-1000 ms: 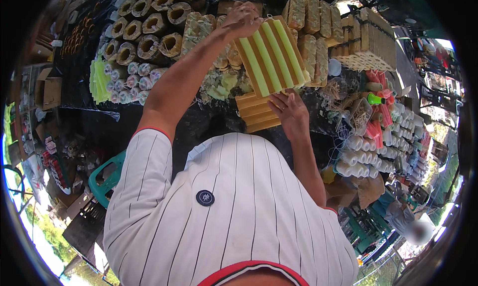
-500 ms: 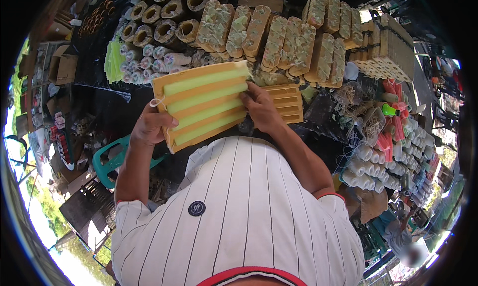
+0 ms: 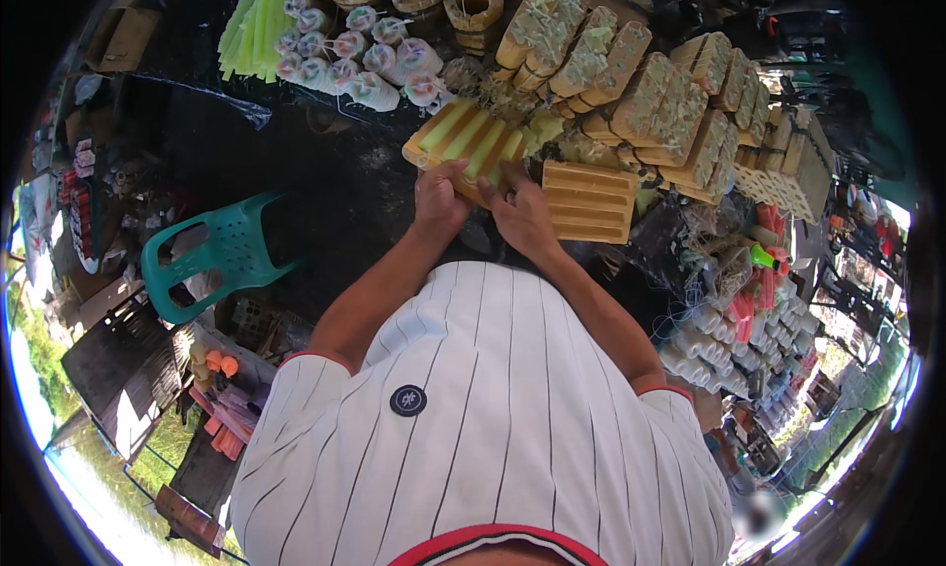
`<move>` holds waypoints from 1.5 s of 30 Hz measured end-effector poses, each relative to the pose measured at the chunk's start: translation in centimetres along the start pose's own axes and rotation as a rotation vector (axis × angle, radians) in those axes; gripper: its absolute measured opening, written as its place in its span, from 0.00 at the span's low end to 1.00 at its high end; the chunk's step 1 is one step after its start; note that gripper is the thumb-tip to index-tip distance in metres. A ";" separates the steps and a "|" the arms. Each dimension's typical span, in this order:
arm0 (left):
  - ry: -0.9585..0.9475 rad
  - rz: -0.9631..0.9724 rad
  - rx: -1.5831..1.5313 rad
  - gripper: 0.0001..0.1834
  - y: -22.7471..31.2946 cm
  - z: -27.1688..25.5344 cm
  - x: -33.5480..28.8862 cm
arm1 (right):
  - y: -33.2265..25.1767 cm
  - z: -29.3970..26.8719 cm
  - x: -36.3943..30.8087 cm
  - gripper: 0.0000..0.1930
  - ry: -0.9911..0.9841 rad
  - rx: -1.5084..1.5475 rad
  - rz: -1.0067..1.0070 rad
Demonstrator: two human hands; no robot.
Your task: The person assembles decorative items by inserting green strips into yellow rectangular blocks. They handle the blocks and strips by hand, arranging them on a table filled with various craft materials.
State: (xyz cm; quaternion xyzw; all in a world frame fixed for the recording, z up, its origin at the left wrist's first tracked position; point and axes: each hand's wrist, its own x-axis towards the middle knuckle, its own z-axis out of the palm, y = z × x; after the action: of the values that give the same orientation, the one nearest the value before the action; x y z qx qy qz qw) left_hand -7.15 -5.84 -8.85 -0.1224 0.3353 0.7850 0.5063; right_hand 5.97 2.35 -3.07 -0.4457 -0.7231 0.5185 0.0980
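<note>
A tan grooved mould [image 3: 422, 152] lies tilted low over the dark work surface, with several pale green candles [image 3: 455, 131] along its grooves. My left hand [image 3: 439, 199] is closed on its near edge, thumb lying over the top. At the near right corner my right hand [image 3: 519, 209] is closed too, thumb and fingers bunched by the candle ends. Whether it also pinches a candle is hidden. Right beside it lies a matching grooved mould half [image 3: 589, 203], its grooves facing up and bare.
Loose green candles [image 3: 258, 32] and plastic-wrapped bundles [image 3: 370, 68] lie at the far left. Several wax-crusted tan blocks [image 3: 645, 108] stand across the back right. White rolls [image 3: 714, 341] are piled at the right. A green plastic chair [image 3: 212, 256] stands at the left.
The candle-filled mould has gone from upright before my chest down and away to the surface. My left hand has moved right, close to my right hand; the view has shifted.
</note>
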 end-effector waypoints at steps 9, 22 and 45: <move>-0.091 -0.262 -0.096 0.30 1.9 -1.0 -1.1 | 2.1 4.0 -0.9 0.22 0.125 0.643 0.219; -0.092 -0.416 0.143 0.32 2.0 -2.1 -0.2 | -0.9 3.5 -1.3 0.19 0.194 -0.124 0.157; -0.349 -0.423 -0.013 0.17 4.3 0.4 0.3 | -5.6 -1.6 3.7 0.30 -0.087 -0.235 0.142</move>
State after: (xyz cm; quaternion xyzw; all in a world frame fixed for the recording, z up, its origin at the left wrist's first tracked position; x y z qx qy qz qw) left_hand -10.97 -6.50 -6.95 -0.0560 0.2048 0.6731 0.7084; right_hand 1.74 5.86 1.17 -0.4814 -0.7490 0.4546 -0.0231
